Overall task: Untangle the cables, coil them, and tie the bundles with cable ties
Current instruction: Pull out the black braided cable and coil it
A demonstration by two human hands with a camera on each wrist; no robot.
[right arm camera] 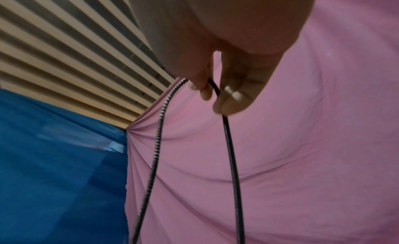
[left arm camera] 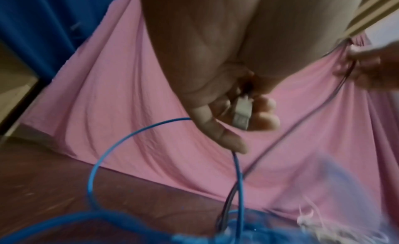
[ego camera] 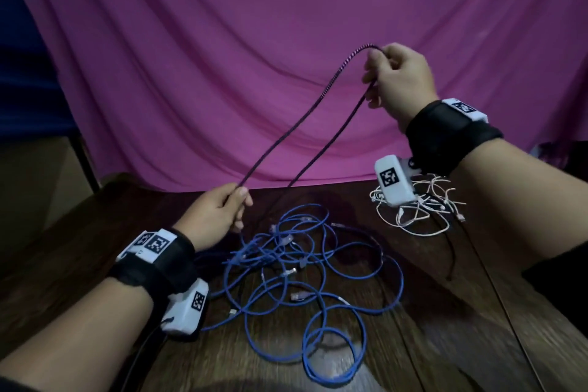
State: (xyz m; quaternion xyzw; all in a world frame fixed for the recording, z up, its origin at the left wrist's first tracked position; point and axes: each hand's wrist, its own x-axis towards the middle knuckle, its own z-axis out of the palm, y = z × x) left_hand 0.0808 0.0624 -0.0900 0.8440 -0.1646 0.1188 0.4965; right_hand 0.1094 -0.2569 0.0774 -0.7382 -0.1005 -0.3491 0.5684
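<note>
A dark braided cable [ego camera: 305,118] hangs in a long loop between my two hands. My right hand [ego camera: 396,79] is raised high and pinches the top of the loop [right arm camera: 212,88]; both strands drop from it. My left hand [ego camera: 222,212] is low over the table and grips the cable's end, whose grey plug [left arm camera: 242,113] sticks out below my curled fingers. The other strand runs down into a tangle of blue cables [ego camera: 296,267] on the dark wooden table [ego camera: 445,312]. A pile of thin white cables [ego camera: 413,213] lies at the back right.
A pink cloth [ego camera: 222,73] hangs behind the table and meets its far edge. A blue curtain [right arm camera: 54,162] hangs at the left. A thin black cord [ego camera: 496,289] runs along the table's right side. No cable ties are in view.
</note>
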